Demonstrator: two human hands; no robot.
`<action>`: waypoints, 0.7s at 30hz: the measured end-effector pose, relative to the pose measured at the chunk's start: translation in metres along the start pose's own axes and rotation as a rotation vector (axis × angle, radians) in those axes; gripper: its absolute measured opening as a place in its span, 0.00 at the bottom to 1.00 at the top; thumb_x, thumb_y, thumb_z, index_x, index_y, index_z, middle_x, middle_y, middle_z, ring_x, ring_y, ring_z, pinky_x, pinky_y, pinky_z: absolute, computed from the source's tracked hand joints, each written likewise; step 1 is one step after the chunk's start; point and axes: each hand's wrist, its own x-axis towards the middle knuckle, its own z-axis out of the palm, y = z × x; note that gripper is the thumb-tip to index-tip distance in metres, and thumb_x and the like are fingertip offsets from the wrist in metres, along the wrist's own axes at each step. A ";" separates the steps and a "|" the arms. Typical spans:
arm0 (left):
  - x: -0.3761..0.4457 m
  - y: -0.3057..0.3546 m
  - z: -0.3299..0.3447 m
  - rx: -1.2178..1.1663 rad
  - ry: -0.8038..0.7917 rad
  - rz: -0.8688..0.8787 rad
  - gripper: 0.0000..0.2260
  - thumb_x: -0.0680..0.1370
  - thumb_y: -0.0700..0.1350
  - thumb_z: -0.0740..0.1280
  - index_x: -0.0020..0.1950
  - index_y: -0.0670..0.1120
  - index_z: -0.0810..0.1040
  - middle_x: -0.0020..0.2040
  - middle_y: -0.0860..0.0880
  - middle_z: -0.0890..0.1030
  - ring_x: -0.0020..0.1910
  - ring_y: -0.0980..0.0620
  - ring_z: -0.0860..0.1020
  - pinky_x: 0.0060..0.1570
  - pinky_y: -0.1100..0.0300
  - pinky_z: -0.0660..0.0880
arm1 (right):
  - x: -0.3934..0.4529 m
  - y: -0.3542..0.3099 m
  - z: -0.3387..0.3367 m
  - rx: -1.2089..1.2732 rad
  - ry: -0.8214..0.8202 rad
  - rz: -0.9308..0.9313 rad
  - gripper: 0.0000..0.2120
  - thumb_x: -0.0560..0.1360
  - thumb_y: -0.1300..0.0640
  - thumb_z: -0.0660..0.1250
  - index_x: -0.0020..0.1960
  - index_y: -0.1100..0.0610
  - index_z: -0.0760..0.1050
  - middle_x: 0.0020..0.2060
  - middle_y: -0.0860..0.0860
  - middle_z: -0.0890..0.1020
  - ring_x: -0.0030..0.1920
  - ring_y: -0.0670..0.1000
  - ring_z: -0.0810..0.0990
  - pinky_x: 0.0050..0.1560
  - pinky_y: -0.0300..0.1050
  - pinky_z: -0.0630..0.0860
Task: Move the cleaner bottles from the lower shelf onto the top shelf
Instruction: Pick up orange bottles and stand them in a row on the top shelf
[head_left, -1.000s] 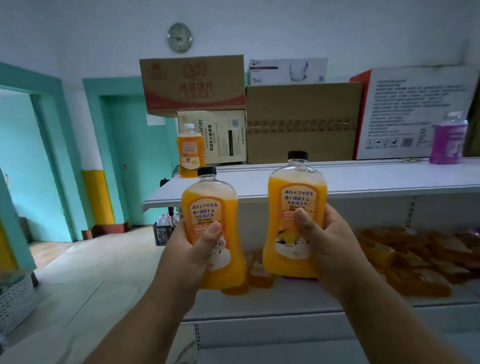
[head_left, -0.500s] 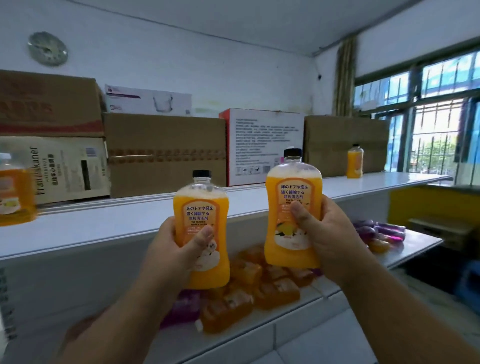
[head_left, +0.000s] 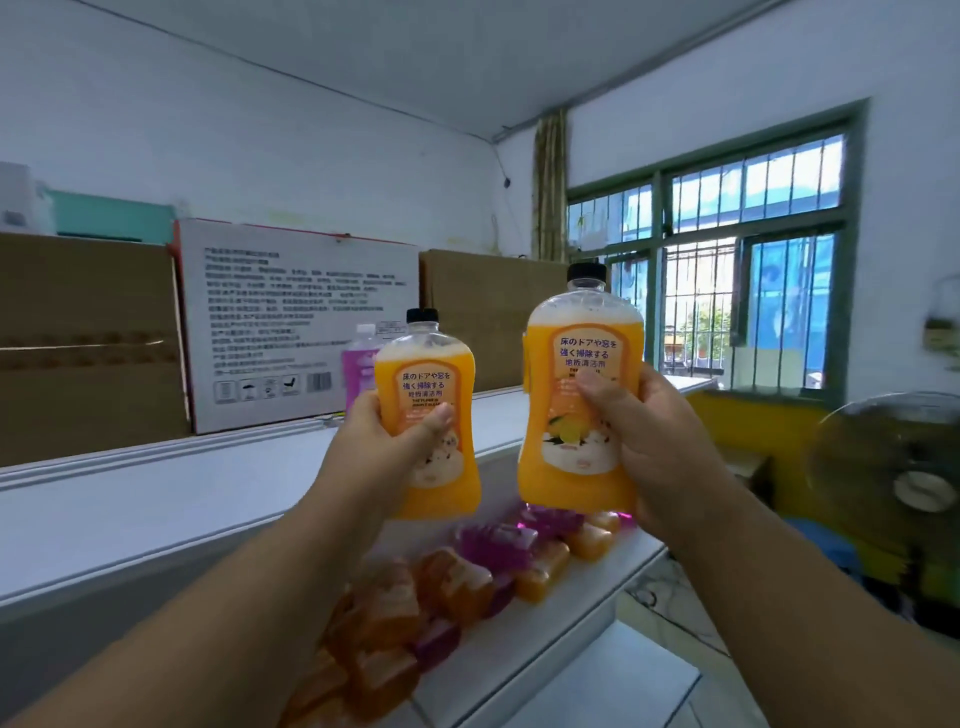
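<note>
Bottles of clear plastic, orange cleaner inside, black caps, stand upright in the air above the white top shelf (head_left: 156, 499)'s front edge. Left hand (head_left: 384, 447) grips the smaller-looking orange bottle (head_left: 426, 415), fingers wrapped round it; right hand (head_left: 649, 436) grips the nearer orange bottle (head_left: 576, 395) likewise, thumb across its label.

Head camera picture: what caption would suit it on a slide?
Left hand and right hand each hold an orange bottle upright, above the lower shelf.

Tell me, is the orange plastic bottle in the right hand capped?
Capped: the orange plastic bottle gripped by the right hand has a black cap on its neck.
</note>
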 end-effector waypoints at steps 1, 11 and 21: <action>0.018 -0.004 0.016 -0.012 -0.027 0.000 0.23 0.70 0.59 0.76 0.61 0.55 0.75 0.53 0.52 0.84 0.50 0.50 0.84 0.43 0.51 0.80 | 0.014 0.004 -0.011 -0.006 0.014 -0.014 0.22 0.62 0.42 0.74 0.53 0.48 0.78 0.45 0.50 0.87 0.44 0.53 0.87 0.36 0.45 0.82; 0.176 -0.017 0.197 -0.018 -0.293 0.006 0.27 0.70 0.56 0.75 0.66 0.50 0.72 0.56 0.49 0.83 0.54 0.46 0.82 0.47 0.49 0.79 | 0.142 0.034 -0.152 -0.251 0.163 -0.071 0.23 0.61 0.35 0.69 0.53 0.43 0.73 0.40 0.37 0.85 0.40 0.42 0.86 0.30 0.36 0.79; 0.281 -0.053 0.381 0.106 -0.161 0.005 0.25 0.73 0.57 0.73 0.66 0.50 0.72 0.58 0.47 0.81 0.58 0.41 0.80 0.61 0.35 0.75 | 0.269 0.095 -0.321 -0.215 0.079 -0.090 0.26 0.59 0.34 0.71 0.53 0.43 0.74 0.43 0.39 0.86 0.42 0.45 0.86 0.32 0.39 0.81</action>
